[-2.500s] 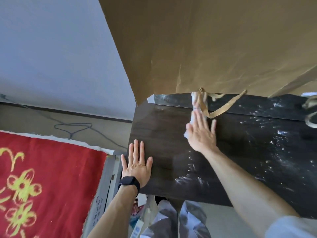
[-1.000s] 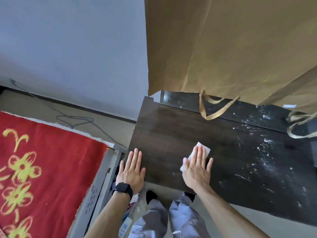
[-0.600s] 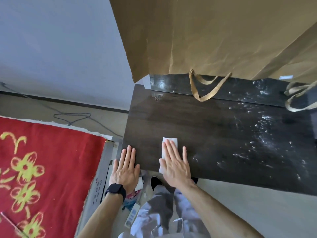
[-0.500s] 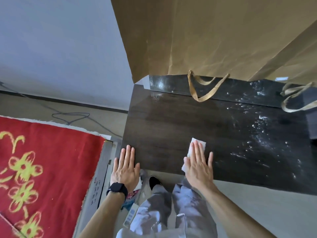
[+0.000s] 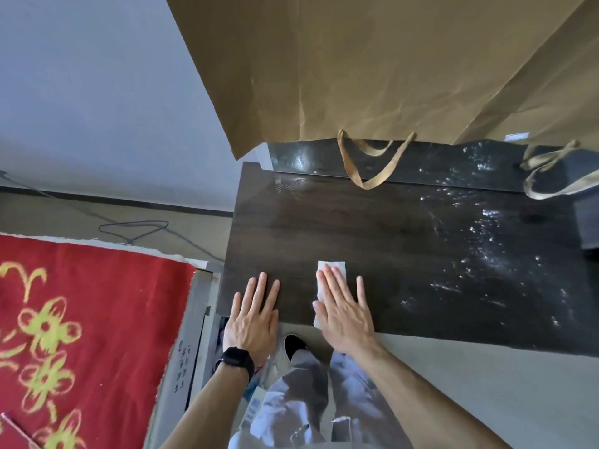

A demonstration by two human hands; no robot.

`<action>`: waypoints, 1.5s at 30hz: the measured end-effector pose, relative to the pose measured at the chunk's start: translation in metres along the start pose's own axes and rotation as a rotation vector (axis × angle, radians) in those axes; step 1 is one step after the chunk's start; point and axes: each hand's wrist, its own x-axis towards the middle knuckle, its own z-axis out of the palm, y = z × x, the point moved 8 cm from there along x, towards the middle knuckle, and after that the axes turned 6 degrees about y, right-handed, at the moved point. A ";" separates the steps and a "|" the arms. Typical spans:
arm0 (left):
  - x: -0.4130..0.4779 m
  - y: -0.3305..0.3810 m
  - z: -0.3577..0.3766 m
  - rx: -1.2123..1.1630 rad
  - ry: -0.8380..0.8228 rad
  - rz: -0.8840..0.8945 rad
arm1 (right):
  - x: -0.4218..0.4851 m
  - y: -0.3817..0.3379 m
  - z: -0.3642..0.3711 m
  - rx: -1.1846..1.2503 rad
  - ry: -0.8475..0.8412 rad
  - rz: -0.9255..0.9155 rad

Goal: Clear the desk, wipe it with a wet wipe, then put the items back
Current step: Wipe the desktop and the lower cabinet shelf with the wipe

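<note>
The dark wood desk [image 5: 372,228] fills the middle and right of the view, with wet streaks glinting on its right half. My right hand [image 5: 343,311] lies flat with straight fingers on a white wet wipe [image 5: 330,268] near the desk's front edge, left of centre. Only the wipe's far end and left edge show past the fingers. My left hand [image 5: 254,314], with a black watch on the wrist, rests flat on the desk's front left corner.
A large brown paper bag [image 5: 372,66] hangs over the desk's back edge, its handles [image 5: 372,163] drooping onto the desk. A red cloth with yellow flowers [image 5: 81,335] lies at the left. A cable [image 5: 133,230] runs along the floor by the wall.
My right hand has slid the wipe left along the front edge, after sweeping it from the back of the desk to the front. My left hand has stayed on the corner.
</note>
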 end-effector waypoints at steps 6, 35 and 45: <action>0.032 0.084 0.012 -0.071 -0.070 0.129 | -0.084 0.192 -0.023 -0.080 0.018 0.542; 0.043 0.134 0.006 -0.060 -0.069 -0.244 | 0.031 0.088 -0.022 0.010 -0.022 -0.327; 0.090 0.150 -0.016 -0.083 0.067 -0.311 | 0.042 0.271 -0.052 -0.060 0.028 0.286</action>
